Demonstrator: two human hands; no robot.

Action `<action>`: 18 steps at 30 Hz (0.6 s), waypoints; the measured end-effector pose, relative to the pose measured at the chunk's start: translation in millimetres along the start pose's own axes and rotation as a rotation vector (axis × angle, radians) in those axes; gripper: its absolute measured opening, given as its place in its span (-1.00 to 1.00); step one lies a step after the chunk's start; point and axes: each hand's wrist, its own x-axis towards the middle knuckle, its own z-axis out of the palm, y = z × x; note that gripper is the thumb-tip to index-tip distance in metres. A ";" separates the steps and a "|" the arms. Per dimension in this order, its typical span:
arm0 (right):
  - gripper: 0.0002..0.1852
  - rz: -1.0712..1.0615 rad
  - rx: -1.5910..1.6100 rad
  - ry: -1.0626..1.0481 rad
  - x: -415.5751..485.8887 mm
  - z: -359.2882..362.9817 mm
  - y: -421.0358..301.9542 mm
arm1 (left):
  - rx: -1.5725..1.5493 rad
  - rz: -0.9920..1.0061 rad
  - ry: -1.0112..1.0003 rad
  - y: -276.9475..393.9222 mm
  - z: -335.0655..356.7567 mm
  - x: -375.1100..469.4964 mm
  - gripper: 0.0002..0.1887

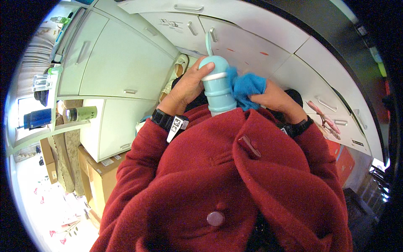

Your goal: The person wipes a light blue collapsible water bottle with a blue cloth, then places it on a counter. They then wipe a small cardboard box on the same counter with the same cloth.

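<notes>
In front of my chest, my left hand (192, 83) grips a light blue stacked plastic container (218, 91) near its domed lid, with the thumb on the lid. A white band runs below the lid, and a carrying loop (208, 44) sticks up from the top. The container's lower end is hidden by my red coat (201, 163). My right hand (274, 97) holds a bunched blue cloth (247, 88) against or close beside the container's right side; blur hides whether they touch. Most of the right fingers are covered by the cloth.
White cabinets with drawers and doors (239, 41) stand ahead, below a dark countertop edge (315, 28). At left, open shelves hold a blue canister (37, 119) and a pale green jar (82, 113). A cardboard box (100, 170) sits below them. Light shoes (181, 66) lie on the floor.
</notes>
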 end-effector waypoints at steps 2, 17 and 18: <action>-0.66 0.097 -0.325 -0.224 -0.6 0.0 -5.7 | -0.008 -0.018 0.054 0.4 -1.5 -2.0 -0.39; -0.64 0.090 -0.390 0.003 9.2 -16.9 -4.4 | -0.141 0.074 -0.084 4.4 -16.5 -10.6 -0.49; -0.62 0.135 -0.321 0.059 6.5 -20.5 -7.4 | -0.159 0.082 -0.062 3.4 -15.6 -10.6 -0.50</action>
